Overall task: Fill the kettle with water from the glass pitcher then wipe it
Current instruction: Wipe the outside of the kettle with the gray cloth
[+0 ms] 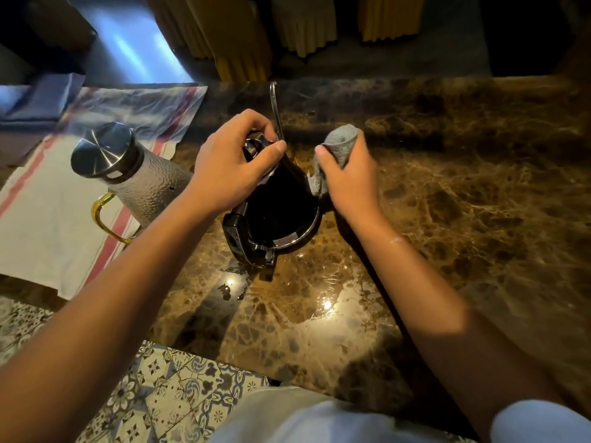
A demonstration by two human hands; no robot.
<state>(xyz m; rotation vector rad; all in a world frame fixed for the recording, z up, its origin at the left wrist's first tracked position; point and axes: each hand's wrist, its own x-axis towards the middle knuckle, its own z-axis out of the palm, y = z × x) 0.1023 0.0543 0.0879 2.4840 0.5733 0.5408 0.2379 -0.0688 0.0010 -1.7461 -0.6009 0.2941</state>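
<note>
Counter (319, 314), lower centre: glossy marble with glare, possibly wet; can't confirm. Kettle (281, 215), mid-frame, sits on its base, lid end under the left hand (230, 167), which is clamped on the top. Right hand (348, 177) is closed around a grey cloth (339, 142) pressed to the kettle's right flank. Risk: sideways wiping force could slide or tip the kettle and slop water if the top grip loosens. The thin spout (275, 110) could catch the cloth. Pitcher (134, 174), left of centre, on a towel (48, 225), near the left forearm; an elbow swing could knock it.

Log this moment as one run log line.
phase: wiping | left hand: steadying kettle top | right hand: grey cloth on kettle side | pitcher: left, set down
</note>
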